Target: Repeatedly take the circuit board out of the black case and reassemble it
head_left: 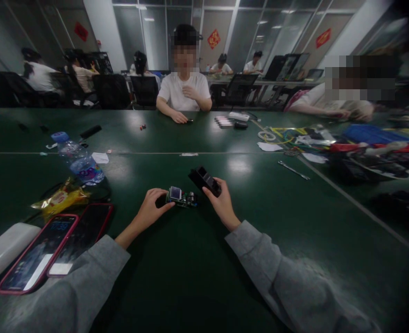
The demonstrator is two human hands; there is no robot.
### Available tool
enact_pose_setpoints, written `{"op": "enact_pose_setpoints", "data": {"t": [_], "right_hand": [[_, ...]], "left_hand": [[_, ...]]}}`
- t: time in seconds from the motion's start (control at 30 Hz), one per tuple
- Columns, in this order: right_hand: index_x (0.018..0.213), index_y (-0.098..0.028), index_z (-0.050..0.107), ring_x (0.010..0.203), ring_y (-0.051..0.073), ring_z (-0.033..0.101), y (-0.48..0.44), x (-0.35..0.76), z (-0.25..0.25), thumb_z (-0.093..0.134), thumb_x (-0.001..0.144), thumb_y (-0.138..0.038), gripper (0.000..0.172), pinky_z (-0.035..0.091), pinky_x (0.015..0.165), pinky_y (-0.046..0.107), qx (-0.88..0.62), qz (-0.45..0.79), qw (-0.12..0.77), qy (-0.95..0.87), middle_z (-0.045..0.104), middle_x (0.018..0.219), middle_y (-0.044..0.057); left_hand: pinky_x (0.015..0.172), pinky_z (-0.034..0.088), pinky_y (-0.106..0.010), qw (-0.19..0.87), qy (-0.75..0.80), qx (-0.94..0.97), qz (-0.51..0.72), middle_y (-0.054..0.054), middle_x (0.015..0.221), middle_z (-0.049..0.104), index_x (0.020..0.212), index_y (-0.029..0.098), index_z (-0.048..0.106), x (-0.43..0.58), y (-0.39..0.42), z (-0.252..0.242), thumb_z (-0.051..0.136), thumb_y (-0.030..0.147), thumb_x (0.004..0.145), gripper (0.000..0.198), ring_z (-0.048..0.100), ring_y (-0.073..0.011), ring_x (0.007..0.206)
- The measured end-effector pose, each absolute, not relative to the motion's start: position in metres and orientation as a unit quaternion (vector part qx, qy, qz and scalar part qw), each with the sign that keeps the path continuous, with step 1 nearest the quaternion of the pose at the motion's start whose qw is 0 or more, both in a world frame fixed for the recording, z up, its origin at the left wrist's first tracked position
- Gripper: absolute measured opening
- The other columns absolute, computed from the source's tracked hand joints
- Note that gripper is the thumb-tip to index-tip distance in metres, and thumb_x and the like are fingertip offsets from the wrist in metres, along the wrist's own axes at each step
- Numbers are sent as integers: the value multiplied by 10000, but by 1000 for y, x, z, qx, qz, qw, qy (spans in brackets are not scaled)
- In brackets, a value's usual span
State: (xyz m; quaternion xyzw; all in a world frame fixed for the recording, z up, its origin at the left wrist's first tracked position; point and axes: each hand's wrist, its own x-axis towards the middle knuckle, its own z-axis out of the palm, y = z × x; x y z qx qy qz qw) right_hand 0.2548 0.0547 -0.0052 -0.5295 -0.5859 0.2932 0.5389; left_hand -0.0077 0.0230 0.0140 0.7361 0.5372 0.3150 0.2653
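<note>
My left hand (155, 205) grips the left end of a small green circuit board (187, 200) between thumb and fingers. A little grey screen (176, 193) sits on the board's left part, with small components to its right. In my right hand (219, 200) is a black plastic casing (205, 180), tilted, held by its right end. Its visible face has a rectangular opening and a row of small marks. The casing is just up and right of the board, and a narrow gap seems to separate them. Both are over the green table (176, 268).
At left are a plastic bottle (79, 159), a yellow wrapper (64, 199), a phone (40, 254), another dark phone (83, 238) and a white power bank (6, 249). A wrench (294, 170) and piled cables (294, 137) lie right. A person (183, 88) sits opposite.
</note>
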Motion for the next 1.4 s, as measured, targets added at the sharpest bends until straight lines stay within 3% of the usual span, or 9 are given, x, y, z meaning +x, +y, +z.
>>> {"op": "enact_pose_setpoints", "data": {"t": [0.5,0.73,0.93,1.4], "right_hand": [[1159,-223,505,1038,267,581,52,254,-3,685,777,-430,471,457,920,450,-514,309,507,-618,598,1127,94],[1168,-225,498,1030,254,587,51,252,-1,665,795,-463,472,466,924,432,-504,313,528,-607,598,1120,83],[1229,-213,499,1040,249,569,35,245,16,644,836,-392,455,463,920,438,-488,200,553,-645,584,1139,88],[1312,-265,448,1073,260,535,27,229,18,628,862,-323,488,456,936,451,-412,179,458,-767,556,1156,84]], "left_hand": [[1051,371,-491,216,542,766,270,-103,1298,544,1232,179,569,-5,21,10,456,440,929,416,410,-273,1264],[1037,385,-500,211,532,775,270,-113,1288,546,1211,172,586,-5,18,13,483,450,915,419,427,-287,1246],[1012,416,-506,166,518,797,262,-106,1271,553,1191,181,589,-6,21,8,505,400,912,365,447,-280,1225],[996,430,-497,128,504,806,282,-121,1255,543,1143,171,572,-7,22,-4,625,388,828,386,436,-297,1217]]}}
